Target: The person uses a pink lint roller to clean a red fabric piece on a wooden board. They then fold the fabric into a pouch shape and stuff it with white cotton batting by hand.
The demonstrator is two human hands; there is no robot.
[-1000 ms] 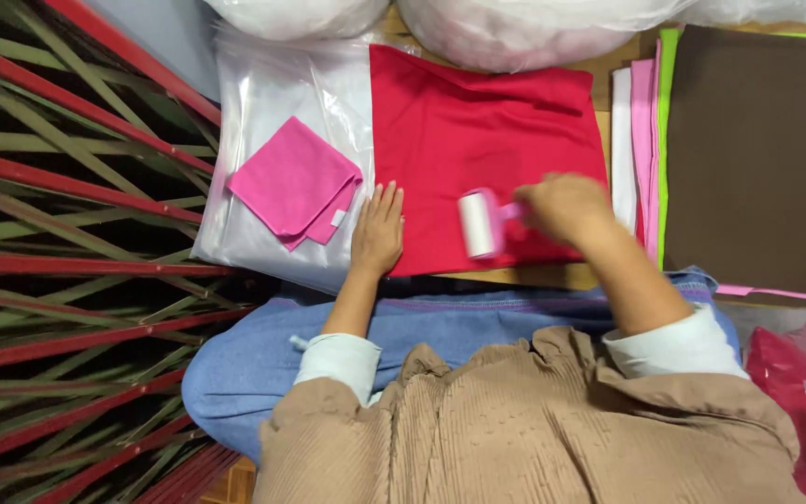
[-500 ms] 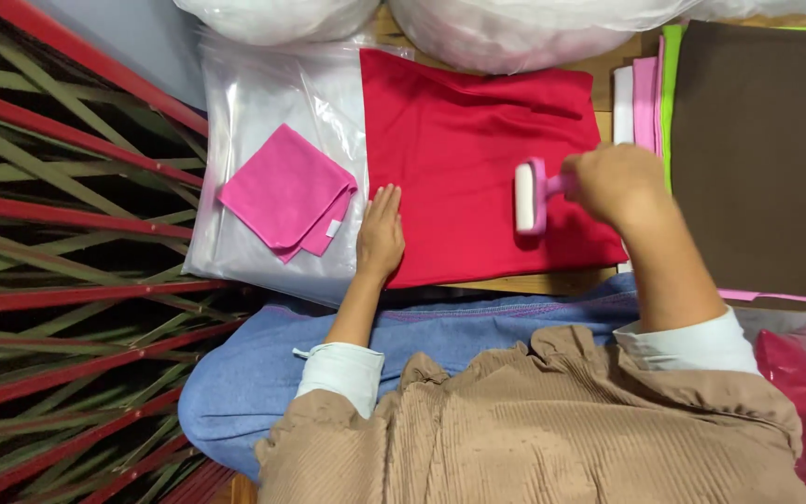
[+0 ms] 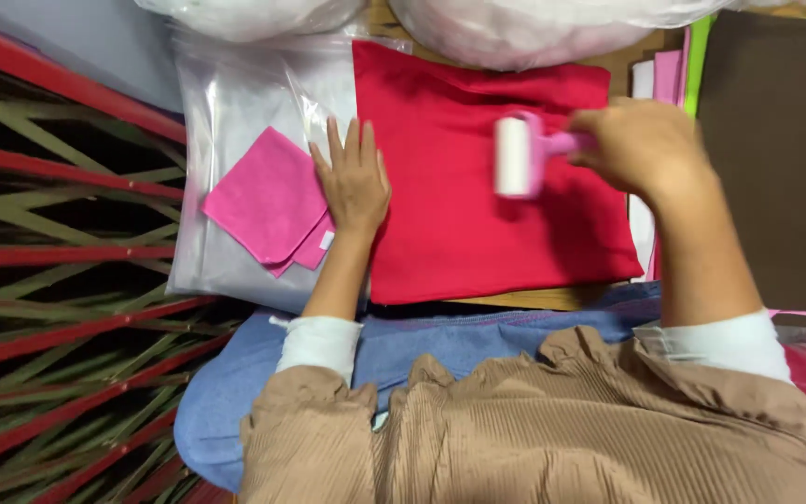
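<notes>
Right hand closed around pink-handled lint roller, slightly blurred, on red cloth, left hand flat, fingers spread, at cloth's edge beside folded pink cloth

One red cloth, one folded pink cloth, one lint roller, one clear plastic bag, one brown sheet, two white bundles along the top, two hands.
</notes>
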